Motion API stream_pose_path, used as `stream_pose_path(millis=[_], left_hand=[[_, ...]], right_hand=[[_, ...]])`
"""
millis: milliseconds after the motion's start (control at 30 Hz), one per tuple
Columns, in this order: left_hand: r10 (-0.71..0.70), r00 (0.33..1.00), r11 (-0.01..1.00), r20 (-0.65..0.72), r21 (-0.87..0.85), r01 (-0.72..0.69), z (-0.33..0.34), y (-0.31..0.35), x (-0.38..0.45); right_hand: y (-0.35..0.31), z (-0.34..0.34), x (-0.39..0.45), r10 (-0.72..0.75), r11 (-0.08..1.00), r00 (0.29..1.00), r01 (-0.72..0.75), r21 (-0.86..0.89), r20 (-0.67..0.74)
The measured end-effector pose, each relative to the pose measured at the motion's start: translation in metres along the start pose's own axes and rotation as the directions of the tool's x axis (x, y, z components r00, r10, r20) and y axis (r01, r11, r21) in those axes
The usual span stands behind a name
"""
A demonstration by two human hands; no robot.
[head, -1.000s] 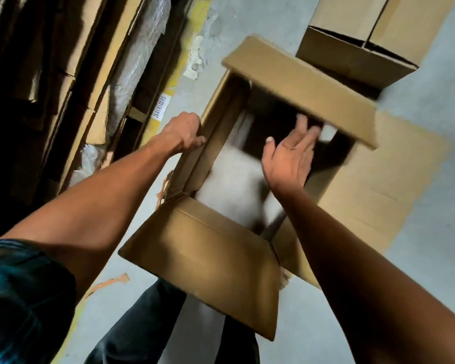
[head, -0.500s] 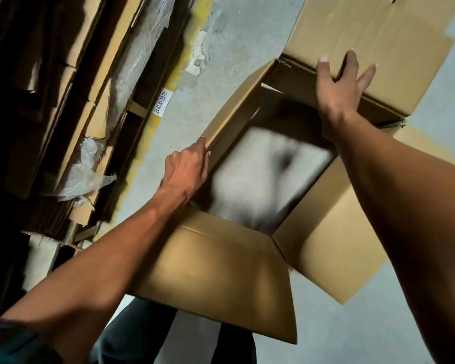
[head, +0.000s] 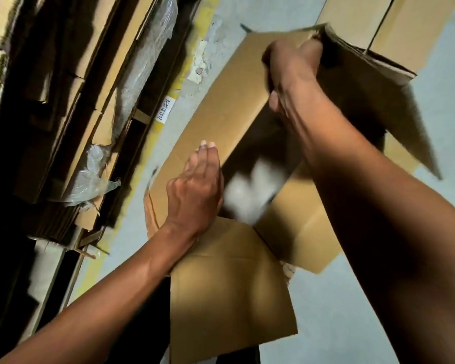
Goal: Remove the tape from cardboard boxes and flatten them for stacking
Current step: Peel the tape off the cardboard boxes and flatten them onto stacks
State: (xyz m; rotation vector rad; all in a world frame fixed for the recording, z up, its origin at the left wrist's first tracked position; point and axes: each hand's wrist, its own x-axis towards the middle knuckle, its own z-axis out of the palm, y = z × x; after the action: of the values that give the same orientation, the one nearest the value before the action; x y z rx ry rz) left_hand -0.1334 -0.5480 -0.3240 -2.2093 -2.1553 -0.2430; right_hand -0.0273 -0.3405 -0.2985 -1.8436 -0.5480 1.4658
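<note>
My left hand (head: 195,190) lies flat, fingers straight and together, palm down. My right hand (head: 290,72) reaches farther out, arm extended, fingers curled tight in a grip.

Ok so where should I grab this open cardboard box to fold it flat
Take the cardboard box by two opposite top rims, from above. It is open, so the rims are free edges. The right hand already has a grip on the far rim; the left hand lies flat on the near-left wall.
</note>
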Motion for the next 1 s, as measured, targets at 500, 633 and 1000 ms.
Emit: stream_pose_path(millis=[500,633,1000], left_hand=[[0.126,0.962,0.981,0.242,0.117,-0.158,0.016,0.034,-0.051],[0.169,0.861,0.971,0.481,0.071,-0.23,0.043,0.066,-0.069],[0.121,0.496,0.945,0.86,0.053,-0.323,0.059,0.078,-0.123]], right_hand=[[0.069,-0.06,-0.001,0.145,0.964,0.986,-0.158,0.212,0.076],[0.117,-0.095,0.017,0.325,0.933,0.946,-0.32,0.166,-0.002],[0.198,-0.115,0.02,0.603,0.768,0.784,-0.621,-0.157,-0.147]])
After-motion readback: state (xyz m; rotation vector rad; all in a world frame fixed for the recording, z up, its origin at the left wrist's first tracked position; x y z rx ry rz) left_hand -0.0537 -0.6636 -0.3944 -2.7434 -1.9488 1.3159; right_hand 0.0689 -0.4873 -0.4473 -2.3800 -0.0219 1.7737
